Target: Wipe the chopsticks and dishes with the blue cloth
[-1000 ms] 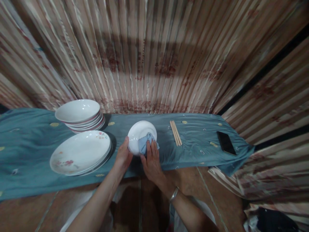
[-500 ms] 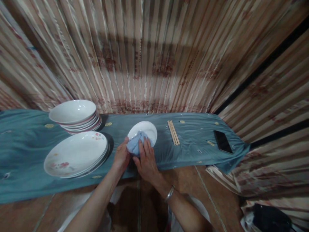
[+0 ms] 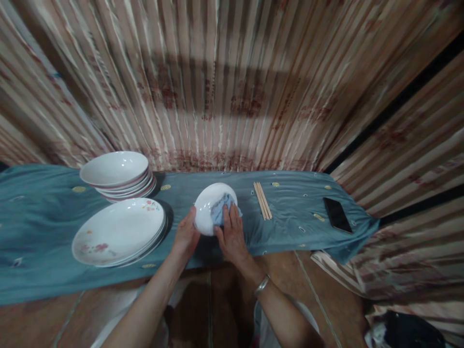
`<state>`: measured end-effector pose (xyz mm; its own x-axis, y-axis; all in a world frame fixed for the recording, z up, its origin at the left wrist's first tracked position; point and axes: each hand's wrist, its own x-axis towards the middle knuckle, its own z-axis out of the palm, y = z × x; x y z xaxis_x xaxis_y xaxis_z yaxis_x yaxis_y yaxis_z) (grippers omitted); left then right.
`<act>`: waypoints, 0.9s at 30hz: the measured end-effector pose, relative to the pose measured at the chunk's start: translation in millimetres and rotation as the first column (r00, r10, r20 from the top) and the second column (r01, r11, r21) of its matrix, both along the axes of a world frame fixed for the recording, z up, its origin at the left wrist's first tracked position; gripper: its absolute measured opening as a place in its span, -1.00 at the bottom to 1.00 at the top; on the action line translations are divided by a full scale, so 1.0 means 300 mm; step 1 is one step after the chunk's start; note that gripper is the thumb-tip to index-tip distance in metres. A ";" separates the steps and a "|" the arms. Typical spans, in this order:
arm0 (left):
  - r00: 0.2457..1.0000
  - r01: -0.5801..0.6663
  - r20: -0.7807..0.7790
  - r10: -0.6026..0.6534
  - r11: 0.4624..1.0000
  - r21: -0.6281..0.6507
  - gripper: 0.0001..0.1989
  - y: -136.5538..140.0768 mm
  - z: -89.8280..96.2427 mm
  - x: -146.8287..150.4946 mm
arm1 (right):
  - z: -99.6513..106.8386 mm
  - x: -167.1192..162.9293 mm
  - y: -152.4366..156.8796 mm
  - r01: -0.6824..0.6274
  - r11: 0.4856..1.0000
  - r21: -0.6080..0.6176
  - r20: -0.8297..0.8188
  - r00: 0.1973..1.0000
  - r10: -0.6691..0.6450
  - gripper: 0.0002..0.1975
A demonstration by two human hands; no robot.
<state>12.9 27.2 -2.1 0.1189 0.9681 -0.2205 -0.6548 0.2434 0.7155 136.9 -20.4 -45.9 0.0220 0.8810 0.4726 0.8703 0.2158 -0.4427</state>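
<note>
Bearings taken from the person, 12 straight ahead. Curtain point(image 3: 232, 87), striped, fills the back at 12. Covered table point(image 3: 293, 208) spans roughly 10 to 2. Stack of oval plates point(image 3: 116, 232) sits between 10 and 11, near the left forearm; elbow best kept tucked to avoid nudging it. Stack of bowls point(image 3: 116, 169) at 11, just behind. Small plate point(image 3: 205, 212) at 12, over the front part of the table, inner face up; cannot tell whether its underside touches the table. Left hand point(image 3: 185, 234) grasps the rim at the plate's own 8 to 9 o'clock, thumb showing, remaining fingers mostly hidden. Judgement: firm grip needed here, since pressure arrives from the opposite side. Right hand point(image 3: 232, 237) has its fingers laid over the cloth point(image 3: 218, 212), pinning it to the plate's 3 to 5 o'clock side. Phone point(image 3: 337, 214) lies between 1 and 2, well apart. Cloth is blue and bunched, covering only part of the face; flattening its folds, sweeping centre to rim and turning the plate in short steps should give even contact. Chopsticks point(image 3: 263, 200) lie side by side between 12 and 1; right-hand strokes best kept short of them.
</note>
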 end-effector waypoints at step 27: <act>0.449 0.456 -0.837 0.313 0.725 0.516 -0.86 -0.006 -0.044 0.061 | 0.130 0.116 -0.011 -0.021 0.962 -0.274 -0.962 0.021 -0.273 -0.62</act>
